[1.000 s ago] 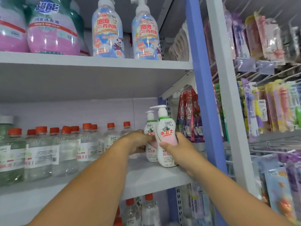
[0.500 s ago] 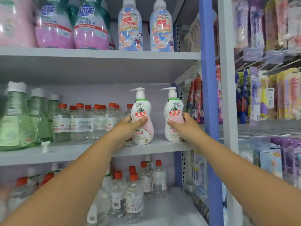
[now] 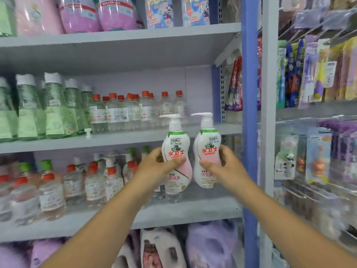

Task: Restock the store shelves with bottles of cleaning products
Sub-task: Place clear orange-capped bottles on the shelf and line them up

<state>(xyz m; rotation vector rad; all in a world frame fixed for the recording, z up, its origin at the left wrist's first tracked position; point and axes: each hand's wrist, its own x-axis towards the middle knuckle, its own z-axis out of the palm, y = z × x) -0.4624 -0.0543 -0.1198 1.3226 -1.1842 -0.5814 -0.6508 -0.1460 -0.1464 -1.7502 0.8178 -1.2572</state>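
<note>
I hold two white-and-pink pump bottles with red lettering, side by side in front of the shelving. My left hand [image 3: 154,168] grips the left pump bottle [image 3: 176,146] around its waist. My right hand [image 3: 225,167] grips the right pump bottle [image 3: 207,144] the same way. Both bottles are upright and off the shelves, level with the gap between the middle shelf [image 3: 119,137] and the lower shelf [image 3: 183,211]. Their bases hang above the right part of the lower shelf.
Clear bottles with red caps [image 3: 135,111] and green bottles [image 3: 50,109] fill the middle shelf; its right end is bare. More red-capped bottles [image 3: 77,182] crowd the lower shelf's left. A blue upright [image 3: 250,113] bounds the bay; hanging packets [image 3: 318,74] are to the right.
Both hands have lifted the two pump bottles off the middle shelf and brought them down and toward me. The view has tilted down, showing lower shelves.
</note>
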